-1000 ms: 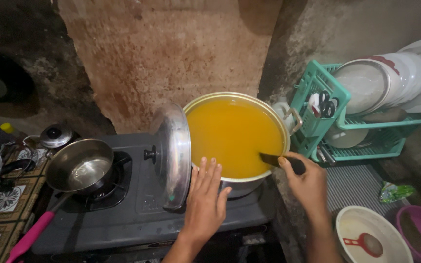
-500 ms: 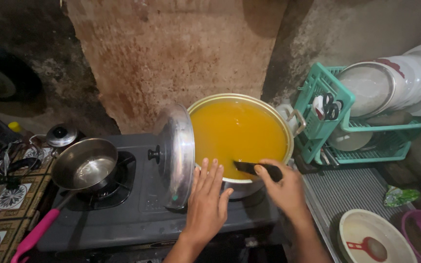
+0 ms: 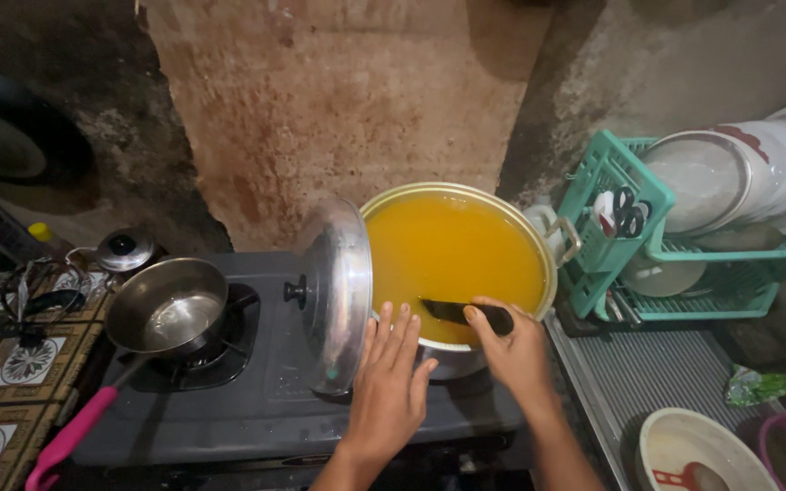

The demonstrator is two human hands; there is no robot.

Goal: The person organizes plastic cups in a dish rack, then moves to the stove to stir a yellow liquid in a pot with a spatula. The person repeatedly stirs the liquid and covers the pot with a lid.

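A large metal pot (image 3: 552,264) full of orange-yellow liquid sits on the right burner of a dark gas stove (image 3: 256,405). Its round metal lid (image 3: 338,295) leans upright against the pot's left side. My right hand (image 3: 516,350) grips a dark-handled knife (image 3: 466,313) whose blade points left over the near edge of the liquid. My left hand (image 3: 391,386) is flat, fingers spread, over the near rim of the pot beside the lid, holding nothing.
A small steel pan (image 3: 166,309) with a pink handle sits on the left burner. A small kettle (image 3: 125,250) stands behind it. A teal dish rack (image 3: 634,236) with plates and scissors is at right. A white bowl (image 3: 702,450) lies at bottom right.
My right hand has carried the knife leftward, from beyond the pot's right rim to over the near edge of the liquid. My left hand has stayed by the lid.
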